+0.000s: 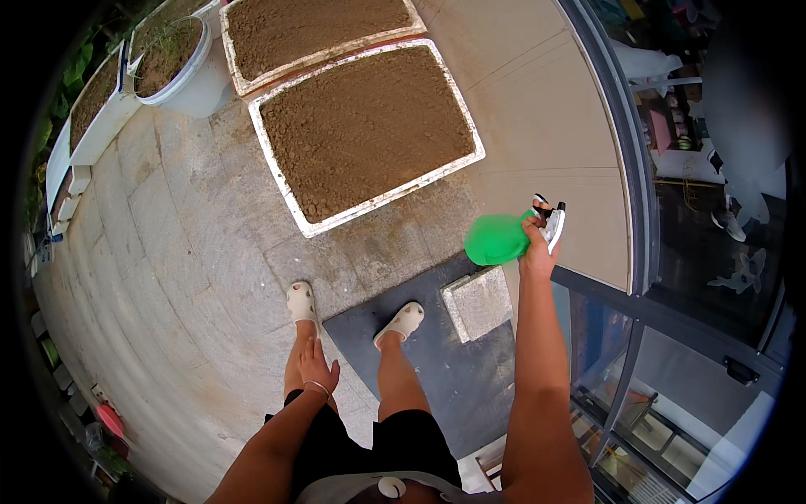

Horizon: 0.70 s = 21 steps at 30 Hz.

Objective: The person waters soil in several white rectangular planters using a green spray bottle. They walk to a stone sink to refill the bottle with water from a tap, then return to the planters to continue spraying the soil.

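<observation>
My right hand (536, 252) is closed round the neck of a green spray bottle (497, 239) with a white and black trigger head (552, 225). The bottle is tilted, its green body pointing left, and it is held out to the right of a white-rimmed planter box (395, 191) filled with brown soil (369, 130). Down by my left leg, my left hand (317, 370) holds nothing, its fingers stretched out and the thumb apart. A thin bracelet (317, 387) circles that wrist.
Behind the near planter stands a second soil-filled box (311, 29). A white bucket (195, 80) with a plant is at the far left. A square stone block (477, 304) lies on the dark mat (453, 395) beside my right foot. Glass doors (642, 353) run along the right.
</observation>
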Motion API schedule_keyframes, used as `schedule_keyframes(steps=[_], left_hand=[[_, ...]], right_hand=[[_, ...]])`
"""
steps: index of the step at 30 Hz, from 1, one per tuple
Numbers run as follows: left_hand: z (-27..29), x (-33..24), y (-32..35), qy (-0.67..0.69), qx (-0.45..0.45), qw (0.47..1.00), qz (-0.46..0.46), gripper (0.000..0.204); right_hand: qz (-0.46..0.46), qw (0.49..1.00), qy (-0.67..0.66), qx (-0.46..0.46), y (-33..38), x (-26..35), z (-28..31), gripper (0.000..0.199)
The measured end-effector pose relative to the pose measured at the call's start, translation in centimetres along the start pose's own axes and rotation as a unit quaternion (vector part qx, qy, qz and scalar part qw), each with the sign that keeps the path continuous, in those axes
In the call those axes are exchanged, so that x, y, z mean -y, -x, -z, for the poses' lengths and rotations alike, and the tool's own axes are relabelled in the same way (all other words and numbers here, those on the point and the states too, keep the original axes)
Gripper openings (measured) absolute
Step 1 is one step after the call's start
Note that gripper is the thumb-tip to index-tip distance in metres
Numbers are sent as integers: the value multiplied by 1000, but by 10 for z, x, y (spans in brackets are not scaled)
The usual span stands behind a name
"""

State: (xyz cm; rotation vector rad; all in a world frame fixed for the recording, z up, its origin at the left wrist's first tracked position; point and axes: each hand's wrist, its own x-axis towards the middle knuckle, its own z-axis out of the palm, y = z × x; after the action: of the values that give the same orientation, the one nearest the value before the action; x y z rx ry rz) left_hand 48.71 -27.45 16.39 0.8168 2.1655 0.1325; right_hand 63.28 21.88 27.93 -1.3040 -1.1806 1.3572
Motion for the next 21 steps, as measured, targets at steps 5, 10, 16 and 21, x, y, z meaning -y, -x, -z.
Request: schedule_keyframes(steps=[5, 10, 16, 21], left_hand=[[53, -202, -63, 155, -146, 939, -270, 89], [101, -356, -99, 180, -210, 901, -334, 104], [112, -411, -125, 171, -246, 883, -362, 107], [164, -471, -128, 280, -240, 878, -305, 74]], right_hand=[[5, 996, -71, -61, 4, 24, 0, 45], [-34, 988, -122, -85, 16, 58, -9, 42], [-30, 991, -118, -56, -1, 106, -17, 39], [18, 995, -75, 58, -56, 137, -17, 76]])
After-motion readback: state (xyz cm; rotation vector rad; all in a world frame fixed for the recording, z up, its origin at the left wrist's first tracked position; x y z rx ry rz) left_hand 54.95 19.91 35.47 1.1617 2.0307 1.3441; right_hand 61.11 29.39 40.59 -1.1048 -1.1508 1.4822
